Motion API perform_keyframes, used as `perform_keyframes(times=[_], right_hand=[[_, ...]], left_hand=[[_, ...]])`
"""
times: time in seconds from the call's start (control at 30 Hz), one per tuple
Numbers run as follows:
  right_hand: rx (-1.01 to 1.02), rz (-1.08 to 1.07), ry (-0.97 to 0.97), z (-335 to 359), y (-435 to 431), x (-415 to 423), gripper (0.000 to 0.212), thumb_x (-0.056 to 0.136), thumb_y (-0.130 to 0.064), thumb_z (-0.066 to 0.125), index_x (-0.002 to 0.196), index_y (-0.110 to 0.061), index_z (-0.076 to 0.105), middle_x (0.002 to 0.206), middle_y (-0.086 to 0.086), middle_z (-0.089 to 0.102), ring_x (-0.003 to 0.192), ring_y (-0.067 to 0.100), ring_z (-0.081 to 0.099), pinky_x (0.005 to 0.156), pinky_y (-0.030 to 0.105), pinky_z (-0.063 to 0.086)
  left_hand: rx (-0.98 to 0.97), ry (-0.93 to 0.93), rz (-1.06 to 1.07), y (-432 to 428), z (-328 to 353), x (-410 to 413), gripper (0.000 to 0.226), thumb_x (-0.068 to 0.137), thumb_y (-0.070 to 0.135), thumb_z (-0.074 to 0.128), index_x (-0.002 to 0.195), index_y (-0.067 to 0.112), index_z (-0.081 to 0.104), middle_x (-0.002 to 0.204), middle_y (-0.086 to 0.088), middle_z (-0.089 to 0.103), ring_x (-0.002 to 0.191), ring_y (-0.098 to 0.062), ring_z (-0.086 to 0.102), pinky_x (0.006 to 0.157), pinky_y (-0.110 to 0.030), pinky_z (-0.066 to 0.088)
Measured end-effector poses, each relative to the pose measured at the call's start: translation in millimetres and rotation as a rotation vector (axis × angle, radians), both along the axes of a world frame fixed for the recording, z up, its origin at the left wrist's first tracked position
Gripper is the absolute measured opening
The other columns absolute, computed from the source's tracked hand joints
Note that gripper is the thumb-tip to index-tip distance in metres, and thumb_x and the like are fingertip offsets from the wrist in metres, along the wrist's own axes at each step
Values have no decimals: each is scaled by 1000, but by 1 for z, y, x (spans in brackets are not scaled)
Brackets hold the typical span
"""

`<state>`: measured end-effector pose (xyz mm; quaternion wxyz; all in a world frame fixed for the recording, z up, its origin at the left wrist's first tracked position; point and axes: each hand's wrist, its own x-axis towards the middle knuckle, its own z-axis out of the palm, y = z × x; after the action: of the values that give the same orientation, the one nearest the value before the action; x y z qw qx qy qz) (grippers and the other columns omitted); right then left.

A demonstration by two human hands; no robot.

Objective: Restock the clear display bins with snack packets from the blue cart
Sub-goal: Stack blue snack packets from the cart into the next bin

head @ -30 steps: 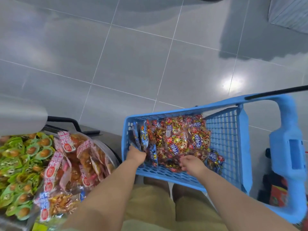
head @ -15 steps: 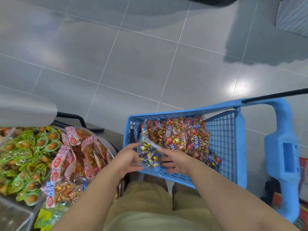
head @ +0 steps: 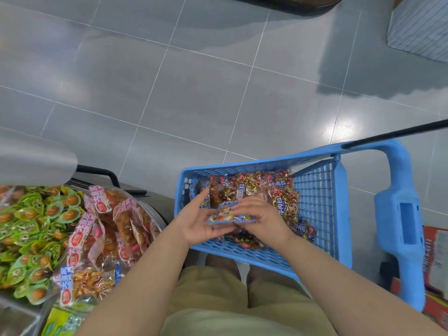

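Packets in green wrappers (head: 36, 226) are lying heaped at far left, with red-labelled packets (head: 109, 226) crowding the clear display bin (head: 155, 212) beside them. Moving right, I am spreading my left grip (head: 198, 221) palm-up, fingers straight, against the near side of one snack packet (head: 228, 215). The packet is hovering just above the near end of the blue cart (head: 312, 202), clear of the heap. My right grip (head: 261, 219) is curling over the packet's far end and pinching it from above. Below and behind it, the remaining cart stock (head: 274, 190) is sitting in a loose pile against the mesh wall, and the cart handle (head: 400, 214) is rising at far right.

The packet is looking light and soft, a glossy film pouch of small wrapped pieces that is probably shifting inside. I am judging the film slick, so a pinch on the flat sealed edge, backed by an open palm beneath, is seeming the safest hold. Squeezing the middle is risking crushed contents. The bins are standing near on my left, well within a short swing.
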<state>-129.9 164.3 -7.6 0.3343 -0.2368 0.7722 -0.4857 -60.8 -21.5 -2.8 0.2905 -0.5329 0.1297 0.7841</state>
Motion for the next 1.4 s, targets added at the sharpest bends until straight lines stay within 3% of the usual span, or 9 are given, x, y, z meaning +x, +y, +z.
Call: perform_keyframes(times=[0.13, 0.23, 0.4, 0.6, 0.8, 1.03, 1.2, 1.3, 1.4], right_hand=[[49, 222, -6, 11, 12, -7, 42, 77, -26, 77, 116, -32, 63, 132, -18, 45, 134, 7, 31, 112, 22, 17], [204, -70, -366, 8, 8, -13, 56, 78, -51, 65, 129, -47, 42, 144, -15, 26, 138, 12, 24, 111, 32, 22], [115, -671, -1178, -18, -9, -17, 80, 82, -14, 71, 146, -23, 23, 143, 17, 42, 104, 28, 61, 79, 45, 54], [231, -919, -1138, -53, 5, -23, 73, 79, -13, 75, 141, -10, 36, 137, 19, 50, 101, 32, 57, 83, 50, 54], [251, -921, -1182, -64, 15, -22, 51, 81, -16, 73, 125, -5, 50, 109, 14, 68, 85, 29, 70, 63, 37, 58], [344, -902, -1040, -75, 19, -15, 87, 81, -19, 73, 148, -7, 20, 153, 9, 27, 136, 29, 32, 101, 43, 35], [351, -893, -1027, -59, 16, -18, 88, 81, -20, 73, 148, -10, 18, 152, 11, 27, 135, 31, 32, 102, 46, 35], [335, -871, -1097, -46, 18, -25, 69, 82, -22, 71, 140, -8, 37, 141, 5, 42, 107, 22, 49, 82, 39, 42], [271, -834, -1191, -32, 20, -29, 32, 85, -20, 68, 111, -7, 56, 81, -1, 72, 67, 19, 68, 54, 29, 51]], left_hand=[[-167, 42, -33, 5, -3, -7, 30, 92, 10, 55, 119, -3, 55, 98, -16, 65, 75, -26, 69, 57, -35, 60], [-254, 123, -96, 5, -8, -6, 16, 93, 5, 54, 109, 2, 58, 97, -14, 68, 79, -25, 71, 59, -36, 60], [-380, 186, -363, 17, -21, -8, 19, 92, 20, 62, 110, 15, 60, 113, -7, 66, 108, -24, 62, 88, -48, 54], [-1112, -6, -796, -2, -53, -19, 44, 92, 34, 59, 128, 11, 51, 82, 4, 59, 63, -9, 52, 53, -24, 39], [-1009, -28, -1142, 2, -96, -29, 72, 94, 38, 55, 147, 2, 20, 139, -18, 47, 123, -34, 49, 93, -37, 44], [-1143, 39, -933, -6, -82, -23, 18, 92, 16, 49, 109, 13, 52, 78, -4, 56, 60, -17, 50, 50, -28, 33], [-1136, 188, -578, -7, -34, -13, 24, 84, 16, 64, 94, 37, 55, 86, 11, 57, 64, -9, 53, 53, -21, 42], [-1051, 347, -429, -7, -15, -10, 25, 85, 11, 69, 98, 33, 65, 108, 16, 62, 82, 5, 61, 67, -9, 47], [-1064, 519, -440, -1, -2, -10, 33, 84, 10, 71, 96, 40, 68, 113, 24, 62, 106, 13, 54, 95, -20, 45]])
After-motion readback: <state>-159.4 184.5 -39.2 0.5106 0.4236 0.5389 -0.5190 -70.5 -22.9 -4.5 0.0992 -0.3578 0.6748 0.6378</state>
